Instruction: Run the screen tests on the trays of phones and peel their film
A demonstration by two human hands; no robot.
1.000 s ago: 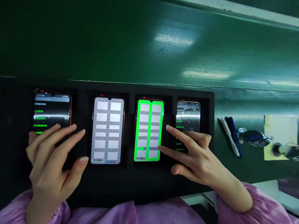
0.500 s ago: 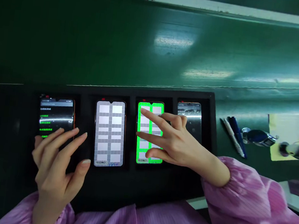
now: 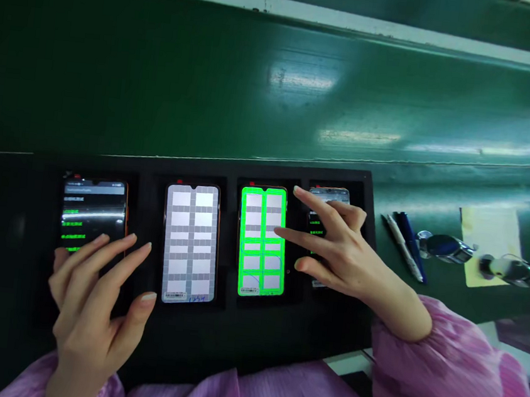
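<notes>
Several smartphones lie face up in a row in the slots of a black tray (image 3: 252, 323). My left hand (image 3: 97, 301), fingers spread, is over the lower part of the leftmost smartphone (image 3: 94, 199), whose dark screen lists green and white text. Beside it, a second smartphone (image 3: 190, 241) shows a grey and white grid with a handwritten mark at its bottom. The third smartphone (image 3: 261, 242) has a grid with bright green bands. My right hand (image 3: 336, 244) holds nothing; its fingers reach apart across the third phone's right edge and partly hide the rightmost smartphone (image 3: 329, 196).
To the tray's right lie a white pen (image 3: 404, 248) and a blue pen (image 3: 412, 242). Beyond them are a shiny metal object (image 3: 447, 247), a yellow paper sheet (image 3: 491, 232) and another metal-and-black object (image 3: 517, 270). A green surface (image 3: 163, 87) with a pale edge strip runs behind.
My right hand has moved right, off the middle of the third smartphone, uncovering its green-banded screen. Text now shows on the rightmost phone. My left hand keeps nearly the same place.
</notes>
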